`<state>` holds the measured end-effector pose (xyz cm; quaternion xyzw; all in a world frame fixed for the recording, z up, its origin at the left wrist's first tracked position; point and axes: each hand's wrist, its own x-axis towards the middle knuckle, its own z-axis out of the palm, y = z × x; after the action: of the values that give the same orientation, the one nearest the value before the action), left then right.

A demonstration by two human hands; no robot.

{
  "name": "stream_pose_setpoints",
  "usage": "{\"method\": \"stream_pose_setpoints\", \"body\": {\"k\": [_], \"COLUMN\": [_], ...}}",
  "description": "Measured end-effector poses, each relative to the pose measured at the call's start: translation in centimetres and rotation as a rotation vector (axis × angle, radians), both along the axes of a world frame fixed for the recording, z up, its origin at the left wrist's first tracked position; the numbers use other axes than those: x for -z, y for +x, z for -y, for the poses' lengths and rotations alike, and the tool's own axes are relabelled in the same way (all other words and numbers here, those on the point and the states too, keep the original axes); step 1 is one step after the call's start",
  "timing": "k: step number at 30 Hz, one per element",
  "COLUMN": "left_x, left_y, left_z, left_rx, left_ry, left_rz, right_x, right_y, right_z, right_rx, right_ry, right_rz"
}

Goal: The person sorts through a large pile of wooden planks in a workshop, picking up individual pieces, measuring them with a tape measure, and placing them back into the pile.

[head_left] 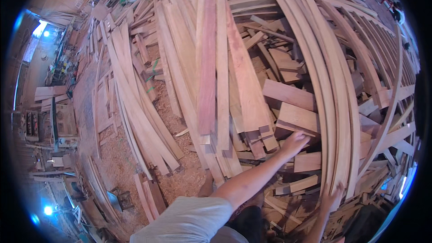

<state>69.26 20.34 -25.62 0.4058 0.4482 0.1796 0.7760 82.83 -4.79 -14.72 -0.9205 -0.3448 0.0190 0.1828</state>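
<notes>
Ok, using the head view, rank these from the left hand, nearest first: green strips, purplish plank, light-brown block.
1. Light-brown block, right at the left hand.
2. Purplish plank, left of the hand.
3. Green strips, farther left.

1. We wear a pale grey shirt (175,222), plain in colour, its cloth softly creased across the shoulder.
2. Its left sleeve (216,209) is short and loose, ending well before the wrist, so our left forearm (258,171) shows bare.
3. Our left grip (296,143) is a bare hand.
4. Our right grip (333,198) is bare too, as is the visible right forearm (318,225).
5. Lower down we wear a nearly black garment (246,219), its details lost in shadow.
</notes>
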Motion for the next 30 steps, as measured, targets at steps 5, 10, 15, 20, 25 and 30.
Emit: {"method": "stream_pose_setpoints", "body": {"k": [5,10,15,20,25,30], "left_x": [9.9,9.5,8.7,8.8,7.8,4.8], "left_y": [-26.7,-45.3,-55.9,-59.9,-57.3,-50.1], "left_z": [8.5,10.5,11.4,13.9,11.0,1.3], "left_rx": [-0.201,-0.522,-0.692,-0.699,-0.658,-0.58], "left_ry": [-0.158,-0.42,-0.435,-0.525,-0.49,-0.364], "left_rz": [-0.476,-0.482,-0.482,-0.531,-0.27,-0.007], "right_x": [14.3,27.0,32.2,32.1,27.4,14.6], "right_y": [-14.4,-33.0,-47.5,-50.3,-44.6,-43.1], "right_z": [-17.0,-28.3,-35.3,-35.6,-28.7,-16.6], "right_rx": [-0.368,-0.352,-0.326,-0.348,-0.169,0.286], "right_ry": [0.006,-0.151,-0.294,-0.435,-0.114,-0.229], "right_rz": [-0.603,-1.065,-0.618,-0.448,-1.548,-2.05]}}
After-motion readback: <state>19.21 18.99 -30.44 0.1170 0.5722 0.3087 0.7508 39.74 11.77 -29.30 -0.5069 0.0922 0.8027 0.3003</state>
